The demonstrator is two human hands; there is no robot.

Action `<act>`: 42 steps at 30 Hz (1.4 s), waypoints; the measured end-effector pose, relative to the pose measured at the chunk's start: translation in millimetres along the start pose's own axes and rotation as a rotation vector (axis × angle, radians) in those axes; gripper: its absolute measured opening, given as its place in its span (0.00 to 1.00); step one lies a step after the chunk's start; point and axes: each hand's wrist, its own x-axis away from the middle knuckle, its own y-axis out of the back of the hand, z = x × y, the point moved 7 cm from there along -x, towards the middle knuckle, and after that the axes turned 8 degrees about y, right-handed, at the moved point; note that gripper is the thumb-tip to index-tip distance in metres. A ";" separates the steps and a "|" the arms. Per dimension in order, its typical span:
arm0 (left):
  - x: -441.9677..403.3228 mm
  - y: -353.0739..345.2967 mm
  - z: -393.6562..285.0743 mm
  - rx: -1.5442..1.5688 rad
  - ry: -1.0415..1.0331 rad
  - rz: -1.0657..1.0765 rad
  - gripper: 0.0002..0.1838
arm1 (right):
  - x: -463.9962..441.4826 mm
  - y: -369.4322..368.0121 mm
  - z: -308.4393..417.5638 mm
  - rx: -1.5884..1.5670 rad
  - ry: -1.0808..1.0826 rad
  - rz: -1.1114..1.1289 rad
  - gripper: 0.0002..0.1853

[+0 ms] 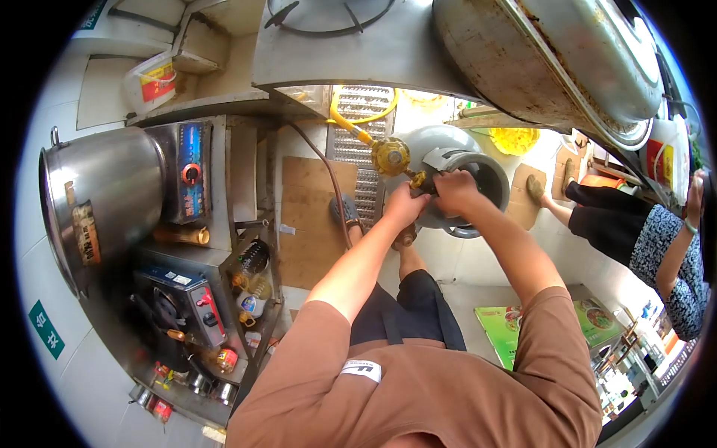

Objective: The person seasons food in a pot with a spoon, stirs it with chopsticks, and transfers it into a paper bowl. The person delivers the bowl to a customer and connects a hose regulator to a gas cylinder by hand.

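A grey gas cylinder [441, 140] stands before me, with a raised collar [493, 179] round its top. A yellow regulator [390, 156] joins it through a brass coupling [418, 179]. From the regulator a yellow hose [345, 123] leads away. My left hand [403, 206] is closed beside the coupling, its fingertips partly hidden; what lies in them I cannot make out. Inside the collar opening, my right hand [457, 193] is closed at the cylinder's valve, touching a dark part there. Both hands are close together.
A steel stove [343, 63] overhangs the cylinder, with a large rusty pan [538, 67] at right. Left are a tall steel pot [104, 201], a portable burner [183, 306] and shelved oil bottles [256, 291]. A brown hose [321, 153] crosses the floor. Another person [657, 254] stands right.
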 end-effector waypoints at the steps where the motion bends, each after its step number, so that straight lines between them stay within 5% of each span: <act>1: -0.9 0.2 -4.8 0.012 -0.045 0.001 0.20 | -7.9 3.2 -8.7 0.003 0.007 -0.002 0.19; 3: 8.8 2.4 -11.8 -0.007 -0.032 -0.022 0.19 | -13.0 -11.2 -18.3 -0.169 0.016 0.270 0.20; 5: 12.8 4.6 -16.7 -0.031 -0.024 -0.038 0.19 | -1.6 -20.7 -6.2 -0.069 0.026 0.273 0.20; 7: 6.3 2.2 -11.2 -0.019 -0.021 -0.026 0.18 | 10.3 -14.6 7.0 0.253 0.094 -0.288 0.19; 9: -0.9 2.0 -13.2 -0.054 -0.045 -0.044 0.18 | 10.8 -5.2 8.3 0.277 0.105 -0.300 0.17; 13: 1.9 0.3 -7.1 0.026 -0.049 -0.016 0.18 | -8.9 -17.6 -11.0 -0.044 0.019 0.157 0.21; 20: -12.1 0.5 -1.4 -0.079 -0.170 -0.076 0.18 | 7.1 -8.2 5.2 0.170 0.069 -0.381 0.18; 23: 8.3 2.5 -14.5 0.037 -0.043 -0.011 0.18 | -11.6 -24.0 -9.4 -0.042 0.086 0.057 0.18; 25: 7.1 2.2 -12.0 0.004 -0.003 -0.006 0.19 | -9.0 -20.7 -3.3 -0.080 0.061 0.160 0.22; 27: 1.4 2.0 -10.2 -0.011 -0.029 -0.015 0.19 | 3.9 -7.1 11.1 0.115 0.054 -0.169 0.23; 31: -3.8 3.7 -7.8 -0.082 -0.110 -0.077 0.19 | 3.9 -3.1 8.9 -0.001 0.153 -0.343 0.15; 32: -2.4 3.3 -7.1 -0.080 -0.108 -0.076 0.19 | 0.4 -4.8 3.5 -0.002 0.153 -0.340 0.15; 34: 5.0 2.5 -11.5 0.016 -0.035 -0.011 0.19 | -6.5 -17.0 -0.2 -0.060 0.188 0.013 0.20; 38: 2.0 2.3 -12.1 -0.022 -0.017 -0.028 0.19 | 12.3 -2.0 8.8 0.047 0.142 -0.071 0.23; 40: -3.7 2.9 -7.6 -0.063 -0.088 -0.062 0.19 | 19.7 14.3 14.4 0.091 0.222 -0.473 0.23; 42: 1.0 2.4 -5.4 -0.038 -0.052 -0.049 0.19 | 5.7 2.8 5.7 0.005 0.200 -0.258 0.22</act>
